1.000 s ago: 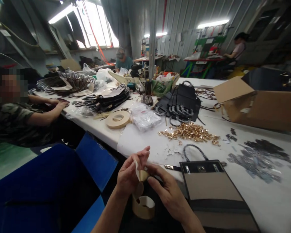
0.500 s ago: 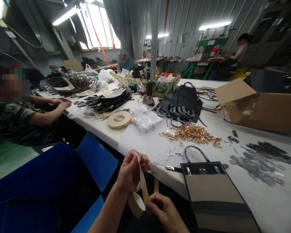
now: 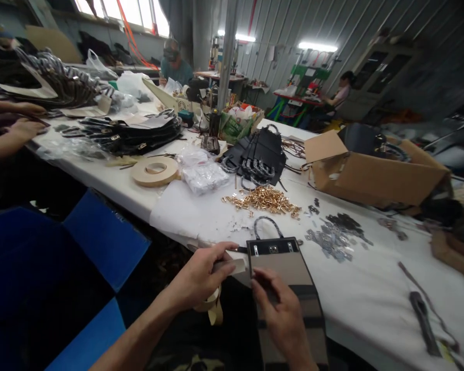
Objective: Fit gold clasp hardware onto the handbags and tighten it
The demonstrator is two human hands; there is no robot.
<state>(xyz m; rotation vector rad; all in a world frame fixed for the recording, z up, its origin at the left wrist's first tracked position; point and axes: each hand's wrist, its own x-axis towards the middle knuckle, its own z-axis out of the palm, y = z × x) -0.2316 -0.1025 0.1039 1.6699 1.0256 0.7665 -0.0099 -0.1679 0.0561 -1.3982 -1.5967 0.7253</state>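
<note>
My left hand (image 3: 203, 273) reaches in from the left, thumb and fingers closed on a short pale strip of tape (image 3: 238, 266). Its free end points toward my right hand. Below the left wrist hangs a loose roll of cream tape (image 3: 214, 308), partly hidden. My right hand (image 3: 281, 309) is over a grey-brown bag panel (image 3: 280, 263) with black trim, metal fittings and a looped handle. The right thumb and index tips are bent close together beside the panel's left edge; anything between them is hidden.
Gold metal clips (image 3: 268, 200) and grey metal plates (image 3: 332, 239) lie in piles on the white table (image 3: 371, 299). A large tape roll (image 3: 154, 171), a plastic bag (image 3: 203, 172), black bag pieces (image 3: 261, 154) and a cardboard box (image 3: 386, 178) stand behind. A blue box (image 3: 104, 239) sits left; people work nearby.
The view has turned right. My right hand has let go of the tape roll and moved over the bag panel. The left hand now has a short strip, close to the panel.
</note>
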